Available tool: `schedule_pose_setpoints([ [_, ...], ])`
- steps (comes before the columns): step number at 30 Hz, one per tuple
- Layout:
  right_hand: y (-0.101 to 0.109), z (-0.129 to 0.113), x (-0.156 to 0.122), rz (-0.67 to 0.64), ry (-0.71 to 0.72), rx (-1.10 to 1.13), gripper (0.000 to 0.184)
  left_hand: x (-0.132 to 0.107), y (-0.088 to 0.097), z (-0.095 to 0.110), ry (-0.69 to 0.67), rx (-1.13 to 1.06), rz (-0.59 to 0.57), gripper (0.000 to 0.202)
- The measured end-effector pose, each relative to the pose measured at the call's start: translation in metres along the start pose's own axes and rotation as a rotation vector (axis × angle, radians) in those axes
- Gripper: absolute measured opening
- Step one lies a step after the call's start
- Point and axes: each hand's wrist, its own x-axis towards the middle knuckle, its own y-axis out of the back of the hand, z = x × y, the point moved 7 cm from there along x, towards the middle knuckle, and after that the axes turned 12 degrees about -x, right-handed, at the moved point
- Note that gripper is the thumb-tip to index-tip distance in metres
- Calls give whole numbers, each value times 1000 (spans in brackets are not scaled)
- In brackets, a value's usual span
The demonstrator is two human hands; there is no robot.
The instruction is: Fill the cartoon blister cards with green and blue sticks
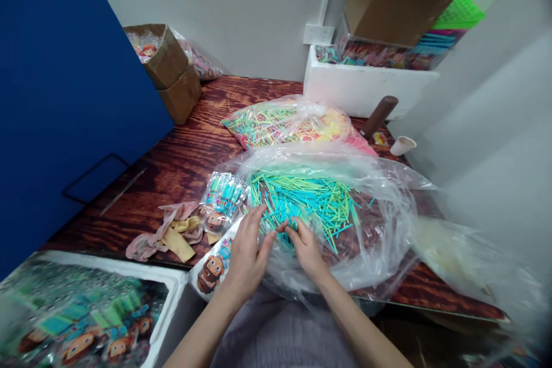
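Note:
A loose pile of thin blue and green sticks (pixel 310 201) lies inside an opened clear plastic bag (pixel 366 259) in front of me. My right hand (pixel 305 247) is at the pile's near edge, thumb and fingers pinched together on a few sticks; how many is hidden. To its left, my left hand (pixel 250 253) has its thumb apart from its fingers, close to the sticks. Partly behind that hand is a printed packet (pixel 210 273) with a brown cartoon figure; whether the hand touches it, I cannot tell. Another bunch of filled packets (pixel 222 198) lies beyond.
A foam box (pixel 172 284) of packets stands at the lower left. Crumpled cloth or gloves (pixel 179 238) lie nearby. Behind are a tied bag of coloured sticks (pixel 276 121), a brown cylinder (pixel 379 117), a paper cup (pixel 403 146) and a white foam box (pixel 366 89). A blue panel (pixel 77 98) bounds the left.

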Motion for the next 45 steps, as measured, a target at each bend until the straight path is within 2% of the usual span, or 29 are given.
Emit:
schedule_pose_setpoints([
  [1,-3,-1,-4,-12,20,27,19,1,-6,7,-47,21,-11,57],
  [3,-11,-2,-11,-26,73,82,25,0,-27,17,-137,68,-129,69],
  [5,-16,0,-16,-24,102,119,31,-4,-49,21,-185,92,-305,68],
  [7,-17,2,-19,-10,106,107,32,-7,-59,20,-187,77,-398,65],
  [9,-15,2,-19,-17,100,57,29,-7,-50,14,-155,35,-342,61],
  [12,-10,0,-19,-59,56,-17,21,-10,-15,-4,-62,33,-136,45],
  [15,-5,-2,-21,-98,32,-51,20,-24,19,-31,49,174,26,28],
  [18,-4,0,-22,-118,45,-65,19,-41,36,-53,120,370,104,30],
  [23,-7,5,-24,-125,59,-55,21,-52,37,-72,164,479,120,41],
  [28,-7,5,-26,-111,104,-6,26,-53,43,-80,201,538,208,48],
  [36,-7,5,-28,-97,110,16,34,-59,49,-70,149,646,321,36],
  [41,-7,7,-29,-96,90,22,34,-59,49,-68,92,601,295,22],
  [45,-7,7,-29,-87,83,15,35,-55,53,-67,56,541,297,20],
])
